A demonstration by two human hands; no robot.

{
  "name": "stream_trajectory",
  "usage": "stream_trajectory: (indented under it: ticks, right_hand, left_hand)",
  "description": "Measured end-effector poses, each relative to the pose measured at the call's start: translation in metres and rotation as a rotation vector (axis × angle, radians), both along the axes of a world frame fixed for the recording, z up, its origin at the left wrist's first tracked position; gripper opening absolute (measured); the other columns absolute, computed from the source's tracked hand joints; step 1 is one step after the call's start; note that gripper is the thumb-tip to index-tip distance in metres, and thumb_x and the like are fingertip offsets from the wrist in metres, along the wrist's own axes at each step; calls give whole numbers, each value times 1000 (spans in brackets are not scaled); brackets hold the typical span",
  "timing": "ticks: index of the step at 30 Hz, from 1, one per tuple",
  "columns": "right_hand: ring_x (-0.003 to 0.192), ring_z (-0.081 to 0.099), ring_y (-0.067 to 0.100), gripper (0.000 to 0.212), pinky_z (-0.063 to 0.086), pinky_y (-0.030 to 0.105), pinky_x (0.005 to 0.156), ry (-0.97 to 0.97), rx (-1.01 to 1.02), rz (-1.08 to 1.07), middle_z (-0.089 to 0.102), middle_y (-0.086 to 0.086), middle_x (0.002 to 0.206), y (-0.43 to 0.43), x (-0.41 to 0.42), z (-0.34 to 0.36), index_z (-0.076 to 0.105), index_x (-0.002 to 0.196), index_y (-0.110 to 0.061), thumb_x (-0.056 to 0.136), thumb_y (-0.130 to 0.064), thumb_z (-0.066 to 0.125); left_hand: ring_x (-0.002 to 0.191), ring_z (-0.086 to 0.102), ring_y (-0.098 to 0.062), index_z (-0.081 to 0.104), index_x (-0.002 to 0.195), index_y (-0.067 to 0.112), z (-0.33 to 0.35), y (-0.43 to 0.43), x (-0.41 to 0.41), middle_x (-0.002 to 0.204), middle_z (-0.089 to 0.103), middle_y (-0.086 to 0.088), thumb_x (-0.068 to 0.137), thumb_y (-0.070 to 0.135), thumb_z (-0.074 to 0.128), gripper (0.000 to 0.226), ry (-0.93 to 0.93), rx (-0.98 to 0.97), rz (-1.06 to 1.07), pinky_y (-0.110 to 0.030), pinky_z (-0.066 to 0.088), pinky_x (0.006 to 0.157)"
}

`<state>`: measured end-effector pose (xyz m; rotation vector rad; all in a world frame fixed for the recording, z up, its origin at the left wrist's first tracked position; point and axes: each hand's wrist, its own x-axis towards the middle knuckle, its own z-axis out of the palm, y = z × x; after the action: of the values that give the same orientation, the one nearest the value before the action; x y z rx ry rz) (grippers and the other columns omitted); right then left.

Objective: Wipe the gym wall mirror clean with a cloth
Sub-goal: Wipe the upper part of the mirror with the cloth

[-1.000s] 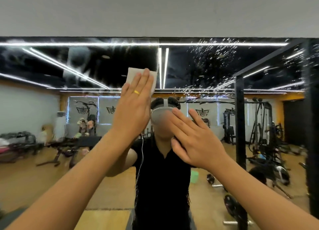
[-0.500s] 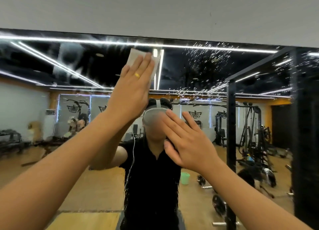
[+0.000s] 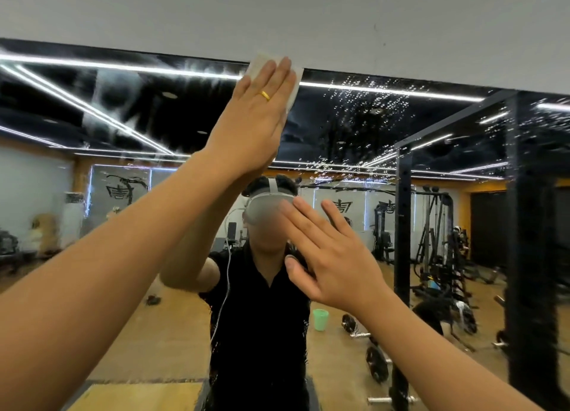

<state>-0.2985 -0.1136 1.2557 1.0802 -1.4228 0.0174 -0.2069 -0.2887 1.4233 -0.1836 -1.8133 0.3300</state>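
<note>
The left arm reaches up and forward from the lower left, its elbow out of frame. The left hand point(image 3: 253, 124) lies flat, palm to the glass, fingers straight and close together and pointing up and to the right. A gold ring point(image 3: 265, 95) sits on one finger. Under this hand is the white cloth point(image 3: 294, 85), pressed against the wall mirror point(image 3: 370, 127) at its top edge. The cloth's upper corner just overlaps the pale wall point(image 3: 277, 16) above. Most of the cloth is hidden by the hand; only that corner and a strip along the right side show.

The right arm comes up from the lower right, also cut off by the frame. The right hand point(image 3: 336, 265) is lower, near the middle of the mirror. Its fingers are straight and a little apart, and the thumb is held away from them. It seems to rest flat on the glass, though contact cannot be made out for certain. It holds nothing.

Water droplets point(image 3: 364, 102) speck the glass to the right of the cloth, and hazy smears lie to its left. The person's reflection is partly covered by both hands. A green cup point(image 3: 320, 319) shows in the reflected floor.
</note>
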Motion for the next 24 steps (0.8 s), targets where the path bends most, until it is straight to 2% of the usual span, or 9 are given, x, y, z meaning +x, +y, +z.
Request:
stream_trajectory:
  ticks: [3, 6, 10, 14, 18, 22, 24]
  right_hand:
    - [158, 18, 20, 65, 24, 55, 125, 14, -8, -2, 27, 5, 168, 1, -1, 0, 36, 159, -12, 102, -38, 51]
    - [158, 18, 21, 65, 25, 55, 124, 19, -5, 0, 28, 6, 168, 0, 0, -1, 36, 159, -11, 101, -38, 51]
    - [158, 17, 21, 66, 24, 55, 125, 21, 0, -7, 27, 6, 168, 2, -1, 0, 35, 159, -12, 101, -39, 51]
    - [158, 17, 21, 67, 22, 54, 126, 23, -4, 1, 26, 5, 169, 4, -3, 0, 33, 160, -12, 101, -38, 52]
    - [158, 18, 21, 66, 19, 53, 127, 43, -14, -17, 28, 6, 168, 4, -4, 0, 36, 159, -10, 101, -38, 52]
    - [158, 19, 22, 66, 21, 53, 126, 53, -16, -15, 29, 8, 167, 2, -5, 0, 37, 158, -9, 101, -37, 53]
    - [158, 20, 22, 66, 21, 53, 126, 54, -16, -7, 30, 8, 167, 2, -6, 0, 37, 158, -9, 101, -37, 52]
  left_hand:
    - [159, 10, -26, 17, 164, 8, -39, -9, 4, 172, 13, -11, 110, 24, 29, 58, 2, -37, -26, -43, 6, 126]
    - [159, 10, -25, 19, 164, 8, -67, -19, 7, 172, 14, -10, 108, 28, 26, 59, -39, -73, -24, -41, 6, 126]
    - [160, 6, -23, 14, 165, 11, -28, -11, 5, 173, 10, -8, 110, 30, 24, 59, -58, -117, -5, -43, 4, 127]
    - [160, -2, -21, 7, 166, 14, 10, 14, -2, 174, 1, -4, 113, 25, 27, 58, -52, -42, -7, -40, -2, 127]
    - [160, 0, -22, 9, 165, 13, 0, 19, -7, 174, 3, -4, 111, 21, 30, 59, -26, -27, -20, -42, 0, 128]
    - [160, 9, -24, 17, 164, 9, -36, 6, -9, 173, 13, -8, 110, 22, 33, 59, 1, -82, 4, -44, 9, 127]
    - [160, 10, -24, 18, 164, 9, -33, 2, -8, 172, 14, -9, 110, 23, 33, 58, 5, -95, 7, -44, 10, 127]
